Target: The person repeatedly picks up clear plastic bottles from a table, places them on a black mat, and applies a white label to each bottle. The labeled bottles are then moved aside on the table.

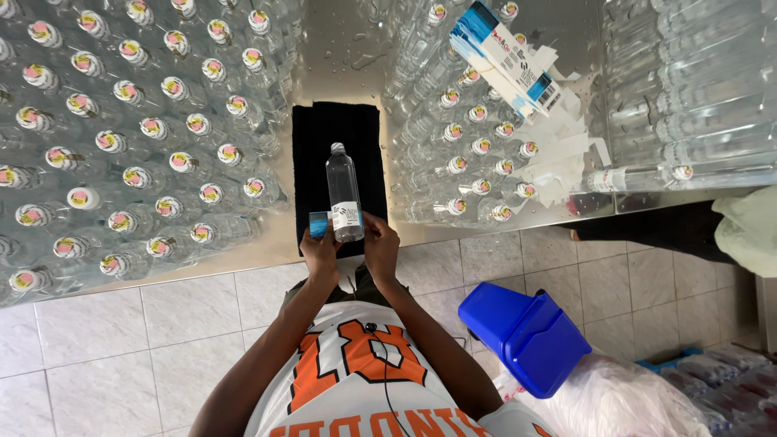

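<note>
A clear plastic bottle (343,190) with a white cap lies on a black mat (317,146) on the steel table (332,57). Both hands are at its base. My left hand (321,247) pinches a blue and white label (320,223) against the bottle's lower side. My right hand (379,247) holds the bottle's bottom end from the right. The label wraps partly around the bottle.
Many capped clear bottles (129,137) stand to the left, more bottles (473,121) to the right. A stack of labels (506,57) and peeled white strips (558,158) lie on them. Below is tiled floor, a blue bin (526,336) and a plastic bag (599,400).
</note>
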